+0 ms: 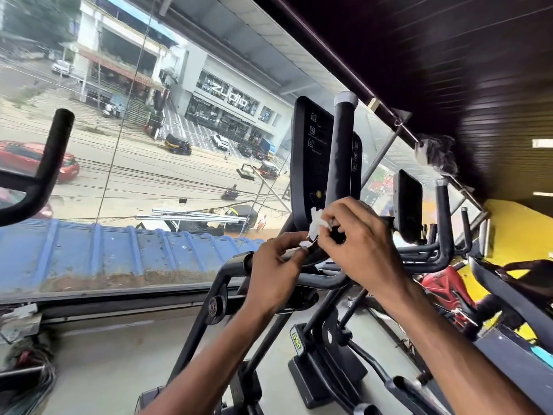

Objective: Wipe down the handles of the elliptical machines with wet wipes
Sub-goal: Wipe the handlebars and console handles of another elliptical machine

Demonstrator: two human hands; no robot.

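The wet wipe [316,226] sits bunched just right of the view's centre. It is at the foot of the central upright handle [341,151] and against the lower edge of the console [311,163]. The left hand [275,265] pinches the wipe's lower corner between thumb and fingertips. The right hand [362,244], coming in from 4 o'clock, has its fingers curled round the upper wad.

The wipe looks small and crumpled. Pulled between two hands it could tear, or slip free and drop to the floor [119,354]. Kept bunched, it would likely clean only a narrow strip and leave the tall shaft toward 12 o'clock untouched. Its moisture could also reach the console's buttons, which lie just beside it.

By count there are two hands and one wipe. There are two consoles, the second console [407,205] at 3 o'clock. At least three upright handles show: the central one, a right handle [445,223] just past the second console, and a black left handle [52,157] at 9 o'clock.
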